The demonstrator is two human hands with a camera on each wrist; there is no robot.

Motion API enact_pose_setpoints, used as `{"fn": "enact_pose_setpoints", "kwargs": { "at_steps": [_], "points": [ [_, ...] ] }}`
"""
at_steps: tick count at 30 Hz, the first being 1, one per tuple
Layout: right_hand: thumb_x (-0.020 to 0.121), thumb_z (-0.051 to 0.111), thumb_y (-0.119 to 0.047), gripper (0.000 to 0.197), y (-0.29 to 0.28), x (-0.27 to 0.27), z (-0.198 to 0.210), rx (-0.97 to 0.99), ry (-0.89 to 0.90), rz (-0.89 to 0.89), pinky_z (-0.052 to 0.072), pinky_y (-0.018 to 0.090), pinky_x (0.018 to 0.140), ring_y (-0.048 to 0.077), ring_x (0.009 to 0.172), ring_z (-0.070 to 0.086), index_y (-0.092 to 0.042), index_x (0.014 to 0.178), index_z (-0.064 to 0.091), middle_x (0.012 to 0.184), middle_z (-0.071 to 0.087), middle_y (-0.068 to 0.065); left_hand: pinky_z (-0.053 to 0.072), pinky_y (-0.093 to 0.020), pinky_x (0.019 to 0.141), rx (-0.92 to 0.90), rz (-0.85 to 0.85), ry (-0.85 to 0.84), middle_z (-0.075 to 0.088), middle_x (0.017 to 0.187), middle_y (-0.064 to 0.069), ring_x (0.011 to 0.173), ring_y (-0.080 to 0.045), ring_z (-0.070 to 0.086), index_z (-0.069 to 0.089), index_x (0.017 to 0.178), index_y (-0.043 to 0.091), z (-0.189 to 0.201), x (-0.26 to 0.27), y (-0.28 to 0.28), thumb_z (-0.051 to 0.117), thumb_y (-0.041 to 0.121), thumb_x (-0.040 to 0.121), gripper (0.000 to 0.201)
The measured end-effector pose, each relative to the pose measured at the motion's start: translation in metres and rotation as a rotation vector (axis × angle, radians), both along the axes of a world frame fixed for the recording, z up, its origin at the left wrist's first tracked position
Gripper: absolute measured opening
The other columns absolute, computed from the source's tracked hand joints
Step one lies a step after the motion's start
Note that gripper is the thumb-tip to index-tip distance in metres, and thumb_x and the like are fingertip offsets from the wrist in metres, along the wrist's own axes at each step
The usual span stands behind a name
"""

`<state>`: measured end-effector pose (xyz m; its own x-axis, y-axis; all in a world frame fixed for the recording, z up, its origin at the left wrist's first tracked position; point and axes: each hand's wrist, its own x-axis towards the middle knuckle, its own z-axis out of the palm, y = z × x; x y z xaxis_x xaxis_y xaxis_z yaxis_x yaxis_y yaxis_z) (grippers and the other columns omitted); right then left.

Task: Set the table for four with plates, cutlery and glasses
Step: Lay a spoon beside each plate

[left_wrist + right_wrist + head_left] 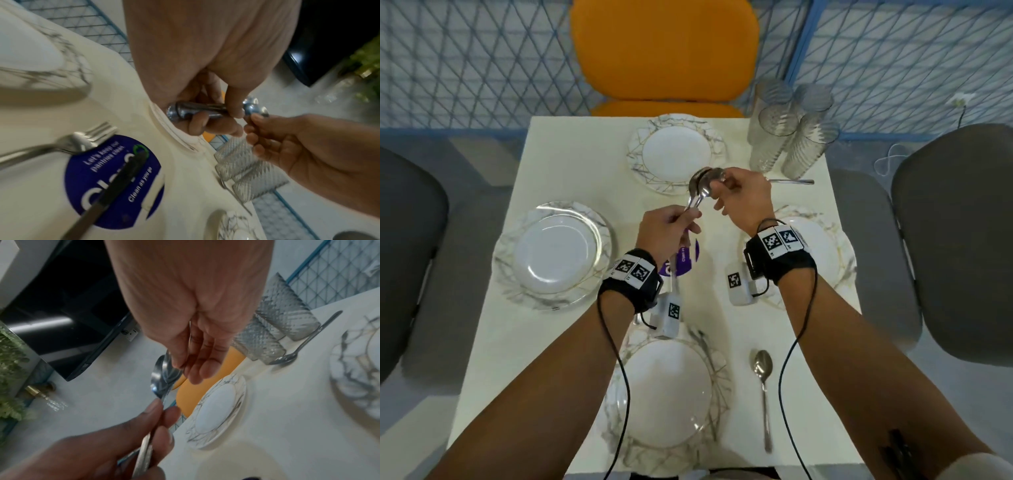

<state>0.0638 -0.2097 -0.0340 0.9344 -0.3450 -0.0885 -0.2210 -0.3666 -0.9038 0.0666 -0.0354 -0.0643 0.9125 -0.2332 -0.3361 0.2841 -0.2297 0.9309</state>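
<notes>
My left hand (688,221) grips the handles of a small bundle of spoons (702,188) above the middle of the white table (571,164). The right hand (717,188) pinches the bowl of the top spoon (162,376). In the left wrist view the handle ends (185,110) stick out of my curled fingers. Marbled plates lie at the far side (643,150), left (554,253), near side (667,394) and right (825,240), the last partly hidden by my right wrist. One spoon (763,373) lies right of the near plate, another (791,181) by the glasses.
Several textured glasses (787,137) stand grouped at the back right corner. A fork (82,142) and a knife (115,186) lie on a purple round sticker (144,175) at the table's centre. An orange chair (664,51) stands behind the table, with grey chairs (959,240) at both sides.
</notes>
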Motion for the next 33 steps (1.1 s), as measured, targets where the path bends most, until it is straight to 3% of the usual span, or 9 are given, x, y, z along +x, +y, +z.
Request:
{"fn": "enact_pose_setpoints", "kwargs": {
  "at_steps": [6,10,13,16,18,22,26,29,33],
  "points": [
    [0.093,0.059,-0.006,0.012,0.044,0.008,0.013,0.108,-0.044,-0.100,0.058,0.035,0.054,0.026,0.058,0.071,-0.013,0.100,0.065,0.076,0.072,0.014,0.032,-0.023,0.044,-0.015,0.151,0.059,0.064,0.072,-0.005,0.042,-0.013,0.041,0.069,0.095,-0.005,0.002,0.011,0.055,0.050,0.028,0.108,0.040],
    [0.089,0.051,0.001,0.032,0.064,0.018,0.017,0.157,-0.076,-0.164,0.060,0.036,0.057,0.025,0.060,0.071,-0.024,0.106,0.062,0.078,0.073,0.011,0.028,-0.021,0.042,-0.061,0.266,0.106,0.066,0.076,-0.001,0.042,-0.011,0.035,0.070,0.091,0.006,0.011,0.025,0.080,0.056,0.042,0.104,0.040],
    [0.089,0.049,0.005,0.028,0.075,0.025,0.015,0.232,-0.063,-0.207,0.059,0.038,0.057,0.029,0.061,0.072,-0.014,0.103,0.063,0.080,0.073,0.017,0.030,-0.019,0.041,-0.066,0.319,0.078,0.074,0.087,0.003,0.047,-0.011,0.038,0.067,0.081,0.016,0.019,0.036,0.095,0.066,0.035,0.100,0.027],
    [0.089,0.053,0.006,0.027,0.087,0.030,0.013,0.285,-0.050,-0.181,0.061,0.040,0.058,0.031,0.063,0.073,-0.011,0.109,0.058,0.083,0.073,0.019,0.035,-0.022,0.047,-0.067,0.348,0.031,0.080,0.098,0.004,0.054,-0.012,0.047,0.072,0.086,0.019,0.020,0.050,0.106,0.067,0.035,0.098,0.021],
    [0.089,0.060,0.003,0.030,0.094,0.032,0.012,0.304,-0.039,-0.149,0.062,0.040,0.059,0.031,0.064,0.073,-0.014,0.113,0.057,0.083,0.075,0.015,0.035,-0.024,0.048,-0.099,0.374,0.024,0.080,0.099,0.001,0.057,-0.013,0.050,0.074,0.093,0.017,0.021,0.058,0.110,0.069,0.036,0.097,0.020],
    [0.086,0.072,-0.002,0.025,0.108,0.036,0.007,0.337,0.033,-0.089,0.063,0.046,0.063,0.033,0.065,0.074,-0.006,0.109,0.062,0.078,0.075,0.016,0.030,-0.023,0.044,-0.178,0.430,0.037,0.081,0.095,-0.002,0.055,-0.013,0.057,0.071,0.096,0.013,0.024,0.070,0.114,0.068,0.023,0.098,0.010],
    [0.084,0.078,-0.012,0.026,0.110,0.034,0.005,0.297,0.165,0.087,0.060,0.038,0.065,0.027,0.069,0.074,-0.006,0.105,0.063,0.078,0.077,0.011,0.031,-0.021,0.045,-0.213,0.520,0.042,0.081,0.090,-0.007,0.064,-0.012,0.068,0.073,0.105,0.009,0.027,0.082,0.121,0.076,0.026,0.093,0.022],
    [0.083,0.077,-0.014,0.018,0.113,0.034,0.001,0.162,0.220,0.231,0.059,0.031,0.062,0.017,0.068,0.072,-0.009,0.099,0.071,0.081,0.076,0.005,0.032,-0.020,0.047,-0.227,0.543,0.043,0.081,0.088,-0.009,0.063,-0.013,0.067,0.071,0.100,0.010,0.032,0.089,0.121,0.082,0.029,0.087,0.026],
    [0.080,0.078,-0.011,0.013,0.121,0.038,-0.005,0.151,0.193,0.209,0.057,0.027,0.061,0.018,0.062,0.068,-0.009,0.092,0.073,0.079,0.074,0.010,0.032,-0.022,0.048,-0.205,0.529,0.052,0.081,0.090,-0.005,0.067,-0.011,0.067,0.071,0.105,0.007,0.035,0.094,0.116,0.083,0.036,0.085,0.037]
  ]
}}
